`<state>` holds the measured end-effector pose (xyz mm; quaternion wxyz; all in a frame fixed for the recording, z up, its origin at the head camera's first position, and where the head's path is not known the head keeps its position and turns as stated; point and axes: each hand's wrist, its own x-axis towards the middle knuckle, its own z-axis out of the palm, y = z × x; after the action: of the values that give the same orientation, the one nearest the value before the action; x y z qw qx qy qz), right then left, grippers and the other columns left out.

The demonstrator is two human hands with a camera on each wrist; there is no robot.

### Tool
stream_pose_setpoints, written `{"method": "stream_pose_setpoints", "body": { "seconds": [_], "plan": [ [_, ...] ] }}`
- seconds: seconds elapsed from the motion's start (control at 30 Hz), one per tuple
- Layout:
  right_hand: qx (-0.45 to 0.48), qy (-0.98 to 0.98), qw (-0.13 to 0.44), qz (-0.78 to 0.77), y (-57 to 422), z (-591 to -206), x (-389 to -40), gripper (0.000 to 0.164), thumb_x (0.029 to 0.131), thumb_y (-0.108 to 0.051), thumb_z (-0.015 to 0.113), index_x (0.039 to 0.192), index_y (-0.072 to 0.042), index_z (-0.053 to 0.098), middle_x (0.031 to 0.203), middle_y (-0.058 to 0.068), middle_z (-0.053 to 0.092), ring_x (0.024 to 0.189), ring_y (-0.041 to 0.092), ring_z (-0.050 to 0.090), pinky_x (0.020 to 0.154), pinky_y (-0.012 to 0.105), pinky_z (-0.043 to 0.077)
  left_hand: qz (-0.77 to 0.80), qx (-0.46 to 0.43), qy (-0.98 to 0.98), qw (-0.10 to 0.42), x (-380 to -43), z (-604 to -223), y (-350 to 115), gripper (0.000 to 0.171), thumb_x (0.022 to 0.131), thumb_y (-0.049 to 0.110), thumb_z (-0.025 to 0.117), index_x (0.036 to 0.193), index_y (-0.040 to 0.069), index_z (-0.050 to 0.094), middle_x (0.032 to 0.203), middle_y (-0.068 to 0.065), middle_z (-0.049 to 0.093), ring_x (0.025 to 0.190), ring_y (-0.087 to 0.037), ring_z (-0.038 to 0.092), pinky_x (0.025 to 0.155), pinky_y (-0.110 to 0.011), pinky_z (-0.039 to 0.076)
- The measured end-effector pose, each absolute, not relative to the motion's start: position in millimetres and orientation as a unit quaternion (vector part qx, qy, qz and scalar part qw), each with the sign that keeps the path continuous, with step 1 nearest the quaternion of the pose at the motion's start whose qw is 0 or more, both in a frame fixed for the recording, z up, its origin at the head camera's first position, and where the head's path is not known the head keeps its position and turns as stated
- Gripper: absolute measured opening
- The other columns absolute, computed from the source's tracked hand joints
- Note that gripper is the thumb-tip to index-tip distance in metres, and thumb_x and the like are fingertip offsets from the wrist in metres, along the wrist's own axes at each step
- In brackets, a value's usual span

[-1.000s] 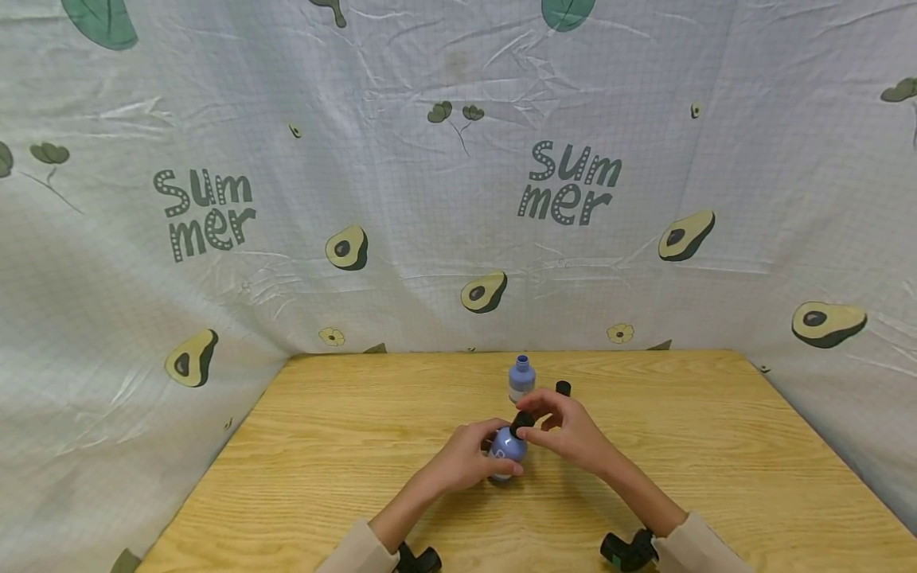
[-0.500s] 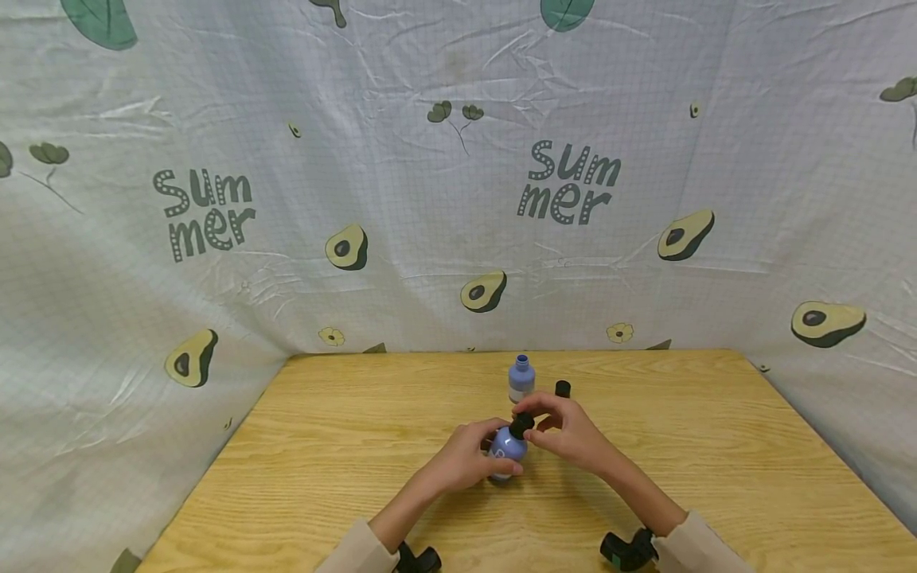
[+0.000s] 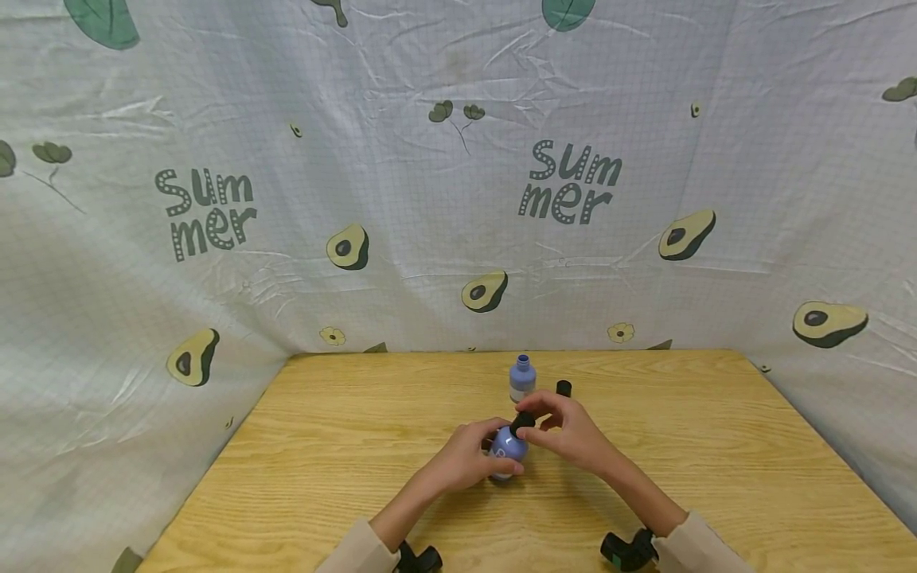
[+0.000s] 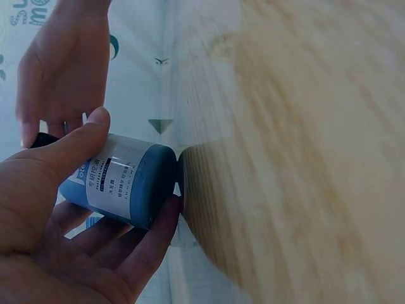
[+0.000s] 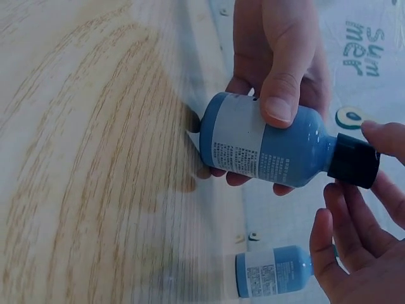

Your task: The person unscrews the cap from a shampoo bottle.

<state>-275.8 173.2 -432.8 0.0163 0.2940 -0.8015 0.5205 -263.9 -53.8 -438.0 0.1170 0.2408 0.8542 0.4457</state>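
My left hand [image 3: 466,458] grips a small blue-violet bottle [image 3: 509,444] around its body, thumb on the near side. The bottle leans a little to the right; whether its base touches the table I cannot tell. In the right wrist view its white label [image 5: 239,136] carries small print. On its neck sits a black cap [image 5: 354,161], which my right hand [image 3: 569,428] pinches between thumb and fingers. Behind the hands stands a second blue-violet bottle [image 3: 522,380], upright with an uncovered neck. A black cap [image 3: 563,388] stands right of it, partly hidden by my right hand.
The wooden table [image 3: 344,430] spreads out around both hands. A white curtain [image 3: 430,199] printed with avocados and lettering hangs along the table's back edge and down the sides. Black wrist devices [image 3: 630,551] sit at both sleeves.
My right fingers shift slightly on the black cap: the thumb drew back from it half a second ago and now lies against it again. The left hand and bottle stay in place.
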Motion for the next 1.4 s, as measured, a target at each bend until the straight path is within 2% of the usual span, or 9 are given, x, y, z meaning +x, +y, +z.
{"method": "stream_pose_setpoints", "body": {
  "seconds": [0.13,0.43,0.6,0.83,0.97,1.2,1.4],
  "plan": [
    [0.28,-0.806,0.011,0.521,173.3,-433.3,-276.3,0.029,0.096,-0.016,0.074,0.121,-0.004,0.068,0.12,0.02,0.069,0.1,0.011,0.064,0.083,0.025,0.054,0.45,0.241,0.851,0.121,-263.9,-438.2,-53.9,0.047,0.092,0.028,0.081,0.135,0.017,0.066,0.121,-0.003,0.073,0.11,-0.019,0.07,0.086,-0.03,0.057],
    [0.324,-0.784,0.014,0.53,173.3,-433.5,-275.8,0.029,0.096,-0.005,0.068,0.124,0.003,0.066,0.122,0.02,0.067,0.102,0.007,0.063,0.084,0.026,0.056,0.447,0.251,0.851,0.115,-263.7,-438.3,-54.7,0.048,0.092,0.027,0.081,0.135,0.015,0.066,0.121,-0.004,0.073,0.108,-0.018,0.071,0.087,-0.03,0.058],
    [0.331,-0.78,0.016,0.531,173.6,-433.4,-275.3,0.03,0.096,-0.005,0.068,0.125,0.0,0.066,0.124,0.019,0.068,0.104,0.011,0.064,0.086,0.027,0.055,0.445,0.246,0.853,0.115,-264.2,-438.7,-54.1,0.049,0.091,0.028,0.081,0.136,0.015,0.065,0.124,-0.004,0.073,0.11,-0.019,0.07,0.089,-0.031,0.058],
    [0.296,-0.805,0.018,0.515,172.1,-434.4,-275.5,0.027,0.096,-0.017,0.074,0.122,-0.01,0.069,0.123,0.019,0.069,0.103,0.014,0.066,0.084,0.026,0.055,0.442,0.244,0.855,0.117,-264.3,-439.8,-54.1,0.048,0.092,0.028,0.08,0.136,0.016,0.065,0.124,-0.004,0.072,0.11,-0.019,0.07,0.087,-0.03,0.058],
    [0.284,-0.809,0.013,0.515,171.8,-434.2,-275.4,0.026,0.096,-0.017,0.074,0.12,-0.009,0.069,0.122,0.022,0.068,0.1,0.012,0.065,0.083,0.025,0.054,0.444,0.243,0.854,0.117,-264.6,-439.9,-53.8,0.047,0.092,0.028,0.08,0.135,0.016,0.066,0.122,-0.002,0.073,0.109,-0.018,0.07,0.087,-0.029,0.057],
    [0.313,-0.791,0.005,0.525,172.8,-432.0,-275.1,0.028,0.097,-0.008,0.07,0.125,-0.003,0.067,0.124,0.018,0.067,0.105,0.01,0.063,0.085,0.026,0.056,0.445,0.24,0.856,0.11,-265.2,-440.8,-52.9,0.048,0.09,0.028,0.082,0.134,0.016,0.066,0.121,-0.003,0.073,0.107,-0.016,0.07,0.085,-0.029,0.057],
    [0.321,-0.789,0.007,0.524,173.0,-432.6,-275.6,0.031,0.096,-0.009,0.071,0.126,-0.001,0.066,0.124,0.018,0.067,0.106,0.015,0.064,0.086,0.027,0.056,0.446,0.235,0.856,0.113,-264.3,-439.3,-52.5,0.05,0.09,0.028,0.082,0.135,0.015,0.066,0.124,-0.004,0.072,0.109,-0.018,0.07,0.087,-0.03,0.057]
  ]
}}
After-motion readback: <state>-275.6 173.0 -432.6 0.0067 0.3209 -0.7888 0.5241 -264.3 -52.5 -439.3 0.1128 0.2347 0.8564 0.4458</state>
